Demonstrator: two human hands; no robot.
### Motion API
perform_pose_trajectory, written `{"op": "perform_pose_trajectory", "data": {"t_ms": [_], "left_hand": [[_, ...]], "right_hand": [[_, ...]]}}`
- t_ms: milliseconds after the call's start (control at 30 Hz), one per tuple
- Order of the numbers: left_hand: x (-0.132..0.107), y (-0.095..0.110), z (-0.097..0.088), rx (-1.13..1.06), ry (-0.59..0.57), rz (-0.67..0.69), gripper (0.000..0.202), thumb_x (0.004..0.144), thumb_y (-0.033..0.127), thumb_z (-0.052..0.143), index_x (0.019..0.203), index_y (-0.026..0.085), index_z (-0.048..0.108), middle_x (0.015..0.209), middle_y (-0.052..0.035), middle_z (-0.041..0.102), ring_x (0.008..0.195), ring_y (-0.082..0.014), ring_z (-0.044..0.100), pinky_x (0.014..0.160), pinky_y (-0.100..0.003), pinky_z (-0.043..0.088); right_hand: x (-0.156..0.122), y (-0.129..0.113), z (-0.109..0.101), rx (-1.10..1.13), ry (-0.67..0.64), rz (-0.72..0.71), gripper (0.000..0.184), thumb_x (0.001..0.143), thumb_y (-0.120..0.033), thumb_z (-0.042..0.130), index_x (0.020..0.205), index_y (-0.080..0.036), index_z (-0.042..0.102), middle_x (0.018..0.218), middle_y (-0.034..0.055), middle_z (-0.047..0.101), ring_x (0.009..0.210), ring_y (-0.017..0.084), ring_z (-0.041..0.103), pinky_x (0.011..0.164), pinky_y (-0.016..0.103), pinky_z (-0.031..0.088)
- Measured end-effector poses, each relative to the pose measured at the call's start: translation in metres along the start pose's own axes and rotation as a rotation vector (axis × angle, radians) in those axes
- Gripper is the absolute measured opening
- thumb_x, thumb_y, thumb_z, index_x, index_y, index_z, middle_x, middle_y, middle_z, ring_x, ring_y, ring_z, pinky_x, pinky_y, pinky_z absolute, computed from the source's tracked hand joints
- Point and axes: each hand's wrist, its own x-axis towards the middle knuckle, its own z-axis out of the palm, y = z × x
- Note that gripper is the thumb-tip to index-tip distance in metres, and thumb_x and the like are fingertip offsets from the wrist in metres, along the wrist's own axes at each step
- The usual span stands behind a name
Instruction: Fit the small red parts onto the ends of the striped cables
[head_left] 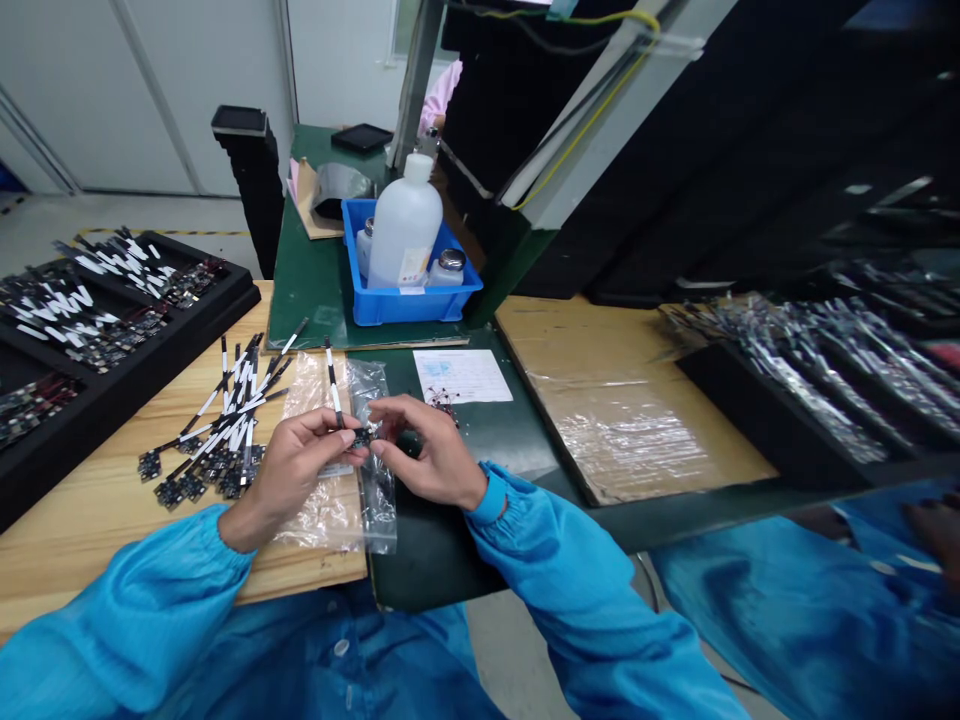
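My left hand (304,462) pinches a small black circuit board (361,437) between thumb and fingers. A black-and-white flat ribbon strip (332,380) rises from this board. At the board's right edge, the thumb and forefinger of my right hand (424,450) come together; whatever they grip is too small to make out. Below both hands lie clear plastic bags (379,505). To the left is a loose pile of similar boards with ribbon strips (232,420). Just beyond my right hand, a small cluster of parts with thin dark wires (442,398) rests beside a paper sheet (469,376).
A blue bin (409,308) holds a large white bottle (407,220) and smaller bottles. Black trays of boards (240,285) stand at the left; another black tray (780,400) is at the right, past a cardboard sheet (637,430). A person in blue sits at the right.
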Motion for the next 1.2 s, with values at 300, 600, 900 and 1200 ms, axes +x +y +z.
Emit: {"op": "perform_pose_trajectory", "data": {"t_ms": [300,600,900,1200], "left_hand": [[-0.002,-0.002,0.000,-0.076,-0.018,0.041,0.024,0.074,0.025,0.085,0.097,0.018,0.081,0.105,-0.0085,0.078,0.096,-0.0270,0.075,0.093,-0.036,0.061],[-0.001,-0.012,-0.004,0.057,-0.058,0.121,0.021,0.074,0.026,0.085,0.094,0.020,0.082,0.112,-0.0083,0.077,0.102,-0.0285,0.074,0.098,-0.041,0.059],[-0.008,-0.005,0.005,0.418,-0.010,0.421,0.025,0.076,0.021,0.082,0.100,0.024,0.080,0.106,-0.0045,0.078,0.099,-0.0241,0.075,0.092,-0.032,0.062],[-0.008,-0.013,0.002,0.657,-0.025,0.714,0.028,0.081,0.013,0.076,0.106,0.024,0.078,0.110,-0.0032,0.077,0.102,-0.0205,0.074,0.097,-0.031,0.060]], "right_hand": [[-0.004,-0.002,0.001,-0.138,0.428,-0.159,0.026,0.085,-0.014,0.067,0.108,-0.025,0.062,0.088,0.0049,0.068,0.078,0.019,0.065,0.073,0.035,0.056],[-0.006,0.000,0.012,-0.163,0.407,-0.177,0.031,0.086,-0.014,0.068,0.114,-0.025,0.059,0.087,0.0004,0.075,0.075,0.014,0.073,0.075,0.027,0.062],[-0.006,-0.004,0.011,-0.192,0.395,-0.165,0.035,0.088,-0.015,0.066,0.119,-0.024,0.055,0.086,0.0000,0.075,0.073,0.013,0.074,0.075,0.026,0.063],[-0.008,-0.003,0.012,-0.319,0.419,-0.202,0.041,0.086,-0.015,0.067,0.123,-0.025,0.053,0.085,-0.0009,0.075,0.075,0.013,0.073,0.080,0.027,0.062]]}}
